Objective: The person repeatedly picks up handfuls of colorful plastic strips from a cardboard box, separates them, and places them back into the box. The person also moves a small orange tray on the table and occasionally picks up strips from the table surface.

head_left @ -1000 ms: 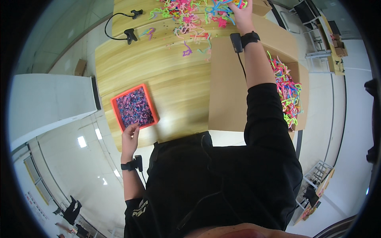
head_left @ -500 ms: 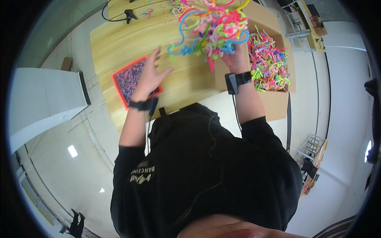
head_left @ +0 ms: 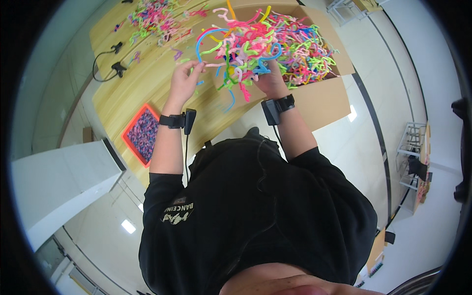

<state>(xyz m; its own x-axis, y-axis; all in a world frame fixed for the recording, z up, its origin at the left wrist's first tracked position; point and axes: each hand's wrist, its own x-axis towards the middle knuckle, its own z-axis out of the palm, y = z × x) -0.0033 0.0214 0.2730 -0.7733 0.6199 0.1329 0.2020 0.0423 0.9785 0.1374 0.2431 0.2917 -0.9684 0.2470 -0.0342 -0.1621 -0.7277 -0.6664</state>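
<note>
A big loose tangle of bright, curly strands like pipe cleaners (head_left: 246, 44), in pink, green, blue and yellow, is held up above the table beside a cardboard box. My right hand (head_left: 272, 83) grips the bunch from its near right side; the strands hide most of the fingertips. At the left side of the bunch, my left hand (head_left: 186, 81) has its thumb and fingers pinched together on a strand end. That end looks blue or pale pink; which one I cannot tell. Some blue strands dangle below the bunch.
The open cardboard box (head_left: 322, 105) at the right holds many more strands (head_left: 309, 56). A heap of strands (head_left: 156, 19) lies on the far left of the wooden table (head_left: 142, 91). An orange tray (head_left: 133, 151) of small beads sits by my left forearm. Black clips (head_left: 118, 69) with a cable lie near the left edge.
My left hand, spread open near the tray before, has moved to the tangle and pinched a strand. The right hand still holds the bunch. The whole view has turned and shifted.
</note>
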